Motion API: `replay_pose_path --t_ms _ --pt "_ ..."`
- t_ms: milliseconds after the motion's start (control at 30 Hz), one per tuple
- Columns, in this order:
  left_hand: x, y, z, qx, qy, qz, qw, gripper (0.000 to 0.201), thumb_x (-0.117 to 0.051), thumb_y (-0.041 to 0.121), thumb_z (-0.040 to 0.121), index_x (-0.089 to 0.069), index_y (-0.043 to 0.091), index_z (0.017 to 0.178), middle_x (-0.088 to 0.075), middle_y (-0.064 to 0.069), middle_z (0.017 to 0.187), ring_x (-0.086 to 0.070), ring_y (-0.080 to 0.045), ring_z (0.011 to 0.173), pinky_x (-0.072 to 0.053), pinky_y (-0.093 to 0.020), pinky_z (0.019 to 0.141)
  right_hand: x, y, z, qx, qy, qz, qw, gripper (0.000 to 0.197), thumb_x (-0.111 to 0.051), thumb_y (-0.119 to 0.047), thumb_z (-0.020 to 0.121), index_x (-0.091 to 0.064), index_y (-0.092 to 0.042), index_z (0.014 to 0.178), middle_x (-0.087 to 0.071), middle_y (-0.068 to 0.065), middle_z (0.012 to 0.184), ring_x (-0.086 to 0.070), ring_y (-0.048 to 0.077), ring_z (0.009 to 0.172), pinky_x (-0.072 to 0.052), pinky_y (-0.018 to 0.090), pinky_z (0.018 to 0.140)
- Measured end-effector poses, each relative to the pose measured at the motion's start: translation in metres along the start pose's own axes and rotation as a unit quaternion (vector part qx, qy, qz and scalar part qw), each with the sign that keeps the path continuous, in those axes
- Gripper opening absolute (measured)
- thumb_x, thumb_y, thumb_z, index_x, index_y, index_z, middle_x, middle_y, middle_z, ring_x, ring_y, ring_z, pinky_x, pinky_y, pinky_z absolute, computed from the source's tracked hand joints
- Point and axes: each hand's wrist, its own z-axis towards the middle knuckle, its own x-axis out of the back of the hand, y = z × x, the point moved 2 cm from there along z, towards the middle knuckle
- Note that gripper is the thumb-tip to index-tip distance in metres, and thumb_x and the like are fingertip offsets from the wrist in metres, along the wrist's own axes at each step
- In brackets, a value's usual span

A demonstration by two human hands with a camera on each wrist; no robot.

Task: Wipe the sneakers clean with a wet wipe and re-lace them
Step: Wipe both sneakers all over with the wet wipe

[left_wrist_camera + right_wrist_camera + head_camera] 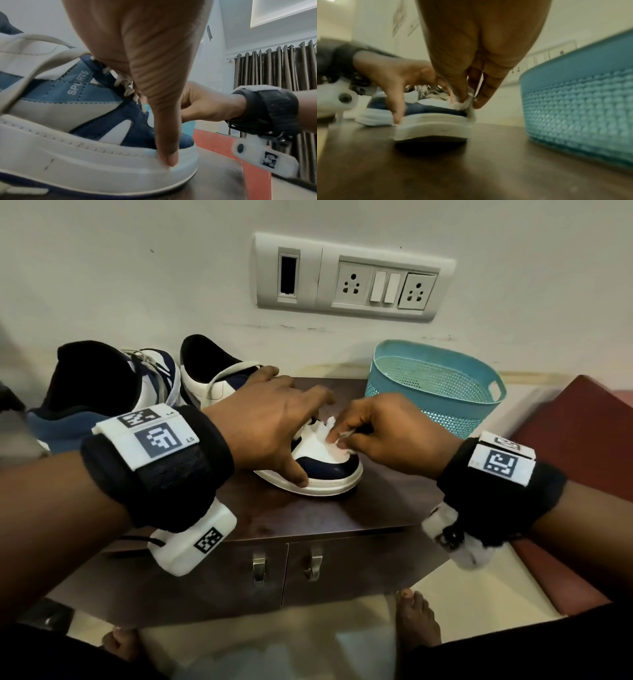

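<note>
A white and navy sneaker [322, 470] stands on the dark cabinet top [376, 508], toe toward me. My left hand [274, 419] grips it from above, thumb pressed on the white sole edge [171, 159] and fingers over the far side. My right hand [376, 433] pinches a crumpled white wet wipe [330, 431] against the white toe panel; the right wrist view shows the wipe [462, 104] bunched under the fingertips. Its grey laces [125, 83] are threaded near the toe. The second sneaker [102, 392] lies at the back left, laces in.
A teal perforated basket [431, 392] stands at the back right, close to my right hand. A socket and switch panel [352, 278] is on the wall behind. A red seat [582, 440] is at the right. Cabinet doors and my bare feet are below.
</note>
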Motion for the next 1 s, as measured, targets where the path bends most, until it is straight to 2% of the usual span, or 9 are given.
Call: replay_pose_path --t_ms 167,233,333,467,633,733,800,933,1000 --pt "0.002 -0.002 -0.001 0.008 0.007 -0.027 1.000 0.119 -0.083 0.070 0.058 -0.022 0.028 0.150 -0.062 0.002 0.133 -0.050 -0.025 0.126 -0.023 -0.046 0.117 0.007 0.012 0.014 -0.093 0.054 0.034 0.994 0.008 -0.077 -0.020 0.088 -0.081 -0.014 0.084 -0.078 -0.001 0.085 -0.072 0.016 0.084 -0.056 0.036 0.080" --pt "0.002 -0.001 -0.002 0.008 0.013 -0.035 0.999 0.125 -0.085 0.067 0.057 -0.017 0.027 0.154 -0.059 -0.001 0.136 -0.050 -0.026 0.127 -0.026 -0.045 0.115 0.001 0.008 0.018 -0.108 0.065 0.053 0.991 0.017 -0.078 -0.025 0.087 -0.078 -0.010 0.078 -0.075 0.004 0.076 -0.069 0.018 0.075 -0.054 0.038 0.070" --pt "0.002 0.000 -0.002 0.008 0.029 -0.043 0.999 0.133 -0.087 0.064 0.056 -0.012 0.025 0.157 -0.048 -0.005 0.142 -0.048 -0.026 0.128 -0.034 -0.043 0.109 -0.007 -0.010 0.021 -0.088 0.063 0.053 0.993 0.022 -0.080 -0.019 0.085 -0.072 -0.019 0.065 -0.066 -0.006 0.062 -0.061 0.004 0.060 -0.044 0.025 0.059" --pt "0.001 -0.001 -0.002 -0.001 0.042 -0.051 0.998 0.135 -0.089 0.062 0.054 -0.011 0.022 0.157 -0.051 -0.005 0.134 -0.050 -0.025 0.121 -0.039 -0.044 0.104 -0.010 -0.032 0.021 -0.021 0.021 0.031 0.999 0.013 -0.079 -0.017 0.084 -0.076 -0.009 0.076 -0.072 0.003 0.073 -0.066 0.020 0.072 -0.050 0.036 0.066" --pt "0.001 -0.001 -0.001 0.008 0.034 -0.066 0.997 0.137 -0.091 0.060 0.052 -0.009 0.026 0.157 -0.052 -0.008 0.129 -0.053 -0.029 0.116 -0.042 -0.045 0.103 0.001 -0.010 0.023 -0.065 0.057 -0.040 0.995 0.030 -0.074 -0.015 0.088 -0.068 -0.021 0.059 -0.051 -0.009 0.053 -0.049 0.010 0.052 -0.036 0.027 0.057" --pt "0.000 -0.002 -0.002 -0.001 0.040 -0.071 0.997 0.137 -0.091 0.058 0.053 -0.010 0.022 0.158 -0.052 -0.007 0.134 -0.053 -0.028 0.120 -0.042 -0.043 0.104 -0.007 -0.032 0.011 -0.025 0.015 0.049 0.998 0.014 -0.078 -0.012 0.085 -0.082 -0.025 0.087 -0.076 -0.009 0.080 -0.069 0.001 0.078 -0.052 0.018 0.071" --pt "0.000 -0.002 -0.002 -0.004 0.038 -0.075 0.996 0.136 -0.091 0.057 0.055 -0.010 0.020 0.158 -0.053 -0.007 0.137 -0.052 -0.027 0.123 -0.040 -0.040 0.105 -0.009 -0.036 0.009 -0.004 -0.006 0.067 0.998 0.015 -0.079 -0.013 0.085 -0.083 -0.026 0.091 -0.078 -0.010 0.089 -0.070 0.000 0.084 -0.053 0.016 0.077" --pt "0.000 0.000 -0.003 0.002 0.027 -0.045 0.999 0.131 -0.087 0.063 0.058 -0.011 0.024 0.157 -0.048 -0.004 0.149 -0.046 -0.027 0.133 -0.036 -0.041 0.109 0.007 0.005 0.013 -0.079 0.001 -0.029 0.996 0.007 -0.077 -0.014 0.084 -0.081 -0.018 0.080 -0.077 0.000 0.079 -0.066 0.009 0.069 -0.053 0.027 0.068" --pt "-0.001 -0.001 -0.002 0.008 0.021 -0.029 0.999 0.128 -0.084 0.067 0.059 -0.011 0.026 0.156 -0.051 -0.001 0.147 -0.046 -0.027 0.129 -0.036 -0.043 0.107 0.014 0.023 0.009 -0.126 -0.012 -0.050 0.991 0.008 -0.076 -0.012 0.081 -0.077 -0.011 0.073 -0.075 -0.001 0.073 -0.068 0.012 0.068 -0.054 0.025 0.064"
